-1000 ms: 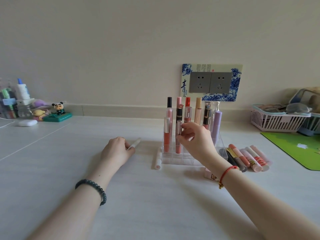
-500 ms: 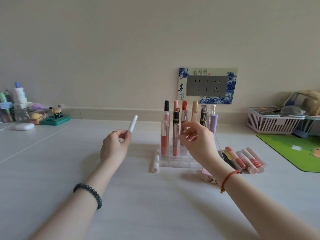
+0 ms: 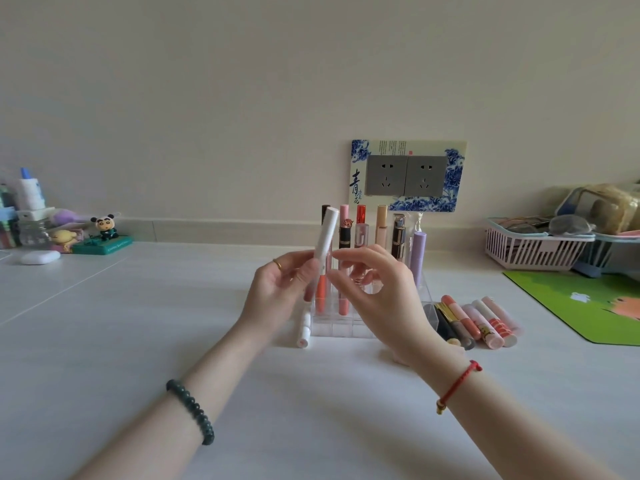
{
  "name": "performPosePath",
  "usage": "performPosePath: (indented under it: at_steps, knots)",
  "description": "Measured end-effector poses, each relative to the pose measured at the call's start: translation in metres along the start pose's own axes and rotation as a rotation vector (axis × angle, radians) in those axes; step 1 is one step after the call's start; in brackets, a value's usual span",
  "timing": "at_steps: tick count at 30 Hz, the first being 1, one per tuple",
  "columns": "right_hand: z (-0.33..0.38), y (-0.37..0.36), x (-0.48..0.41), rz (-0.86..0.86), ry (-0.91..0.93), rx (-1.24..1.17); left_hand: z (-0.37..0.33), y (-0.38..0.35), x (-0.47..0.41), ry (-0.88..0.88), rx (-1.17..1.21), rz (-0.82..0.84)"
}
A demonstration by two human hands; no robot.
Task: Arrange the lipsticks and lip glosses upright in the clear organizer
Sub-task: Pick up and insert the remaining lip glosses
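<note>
My left hand (image 3: 277,289) pinches a slim white tube (image 3: 325,237) and holds it nearly upright, just in front of the clear organizer (image 3: 341,329). My right hand (image 3: 377,292) hovers beside the tube with its fingers loosely spread, fingertips close to the tube's lower half; I cannot tell whether they touch it. Several lipsticks and glosses stand upright in the organizer's back and middle rows. A white tube (image 3: 304,329) lies flat at the organizer's left side. Several more lipsticks (image 3: 478,322) lie in a row on the table to its right.
A green mat (image 3: 588,303) lies at the right, with a pink basket (image 3: 533,249) behind it. Figurines (image 3: 104,230), bottles and a white case (image 3: 40,257) stand at the far left. A wall socket plate (image 3: 407,176) is behind the organizer.
My left hand has lifted the white tube off the table and carried it right, up to the organizer. My right hand let go of the pink gloss it stood in the organizer and moved toward the tube.
</note>
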State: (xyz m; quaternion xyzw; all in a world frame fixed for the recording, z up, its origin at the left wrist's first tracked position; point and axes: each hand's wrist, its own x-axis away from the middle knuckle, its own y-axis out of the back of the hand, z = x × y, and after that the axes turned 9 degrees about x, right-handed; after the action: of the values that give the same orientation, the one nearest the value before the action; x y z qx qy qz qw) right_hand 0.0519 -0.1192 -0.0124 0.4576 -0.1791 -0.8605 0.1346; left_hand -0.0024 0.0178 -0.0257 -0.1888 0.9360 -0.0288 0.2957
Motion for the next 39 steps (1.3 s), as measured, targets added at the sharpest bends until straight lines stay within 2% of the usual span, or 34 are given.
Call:
performPosePath:
  at_steps: [5, 11, 15, 18, 21, 28, 39]
  knots:
    - [0.005, 0.001, -0.001, 0.008, -0.071, -0.114, -0.001, -0.009, 0.004, 0.025, 0.022, 0.068]
    - [0.001, 0.003, -0.004, 0.041, -0.101, -0.2, 0.003, -0.009, 0.004, 0.026, 0.006, 0.04]
    - [-0.004, 0.01, -0.011, -0.026, -0.107, -0.214, 0.006, -0.002, -0.001, -0.031, -0.005, -0.089]
    - [-0.012, 0.018, -0.017, -0.148, -0.14, -0.152, 0.013, 0.006, -0.005, -0.05, -0.069, -0.212]
    - [-0.023, 0.021, -0.018, -0.206, -0.168, -0.06, 0.019, 0.01, -0.005, -0.035, -0.169, -0.23]
    - [-0.043, 0.011, -0.016, -0.159, -0.179, 0.107, 0.026, 0.015, -0.005, 0.019, -0.263, -0.208]
    - [-0.057, -0.005, -0.016, -0.038, -0.24, 0.185, 0.03, 0.018, -0.006, 0.053, -0.304, -0.216]
